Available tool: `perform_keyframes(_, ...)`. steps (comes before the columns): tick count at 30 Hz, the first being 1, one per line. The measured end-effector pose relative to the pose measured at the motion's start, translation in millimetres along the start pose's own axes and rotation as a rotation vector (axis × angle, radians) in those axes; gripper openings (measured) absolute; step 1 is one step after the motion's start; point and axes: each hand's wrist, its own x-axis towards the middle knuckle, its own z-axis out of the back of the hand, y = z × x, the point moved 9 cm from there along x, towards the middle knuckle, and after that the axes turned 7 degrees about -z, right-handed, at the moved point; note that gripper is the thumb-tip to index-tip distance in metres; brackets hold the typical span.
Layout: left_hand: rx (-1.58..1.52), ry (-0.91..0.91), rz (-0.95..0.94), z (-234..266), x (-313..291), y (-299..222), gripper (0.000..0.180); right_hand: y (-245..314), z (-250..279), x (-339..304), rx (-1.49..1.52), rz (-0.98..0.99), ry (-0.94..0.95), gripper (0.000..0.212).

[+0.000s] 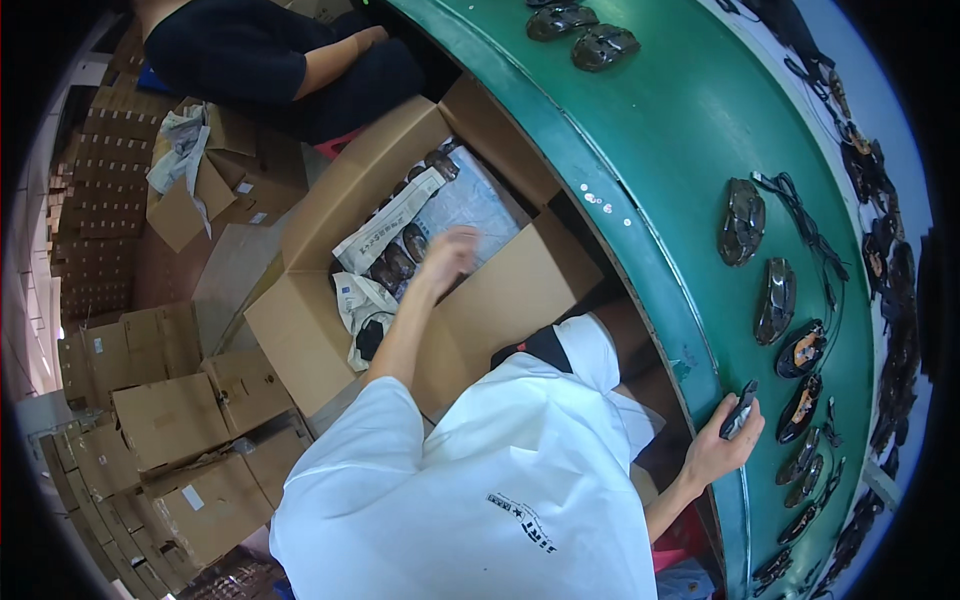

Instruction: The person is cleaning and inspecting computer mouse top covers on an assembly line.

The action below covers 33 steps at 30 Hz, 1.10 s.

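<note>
My left hand [449,258] reaches into an open cardboard box [520,290] beside me. It is above a sheet of printed paper [465,210], and its fingers are smeared by motion. Dark glossy computer mouse shells [395,262] sit in a row in the box, partly covered by strips of paper. At the edge of the green bench, my right hand [722,448] is closed round a dark computer mouse shell [741,408]. Along the bench near that hand lie opened mice with orange insides [803,350] and glossy dark mice [776,300], some with cables.
The green bench [660,130] curves along my right, with black cables [805,225] on it. A person in dark clothes [240,50] sits at the far left. Cardboard boxes [170,420] are stacked at the left, and an open box with paper [235,180] stands behind them.
</note>
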Motion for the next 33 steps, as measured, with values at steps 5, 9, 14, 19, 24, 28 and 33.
perform_keyframes(5,0.596,-0.376,-0.087,284,13,108,0.025,10,-12,6,0.041,-0.005,0.047,0.025)
perform_keyframes(9,1.234,-0.305,0.161,280,-4,164,0.027,6,-13,1,0.011,-0.029,0.043,0.025)
perform_keyframes(14,1.191,-0.399,0.112,252,-27,127,0.032,1,-8,1,-0.002,-0.076,0.048,0.025)
perform_keyframes(19,1.592,-0.411,0.161,265,-40,90,0.033,-4,-11,3,-0.003,-0.1,0.048,0.025)
perform_keyframes(24,1.7,-0.351,0.416,283,-52,68,0.035,-8,-9,2,-0.037,-0.104,0.025,0.026)
perform_keyframes(28,1.468,-0.504,0.48,316,-60,70,0.034,-7,-10,2,-0.054,-0.119,0.023,0.026)
perform_keyframes(33,1.058,-0.604,0.362,364,-45,87,0.034,-8,-12,4,-0.052,-0.129,0.019,0.027)
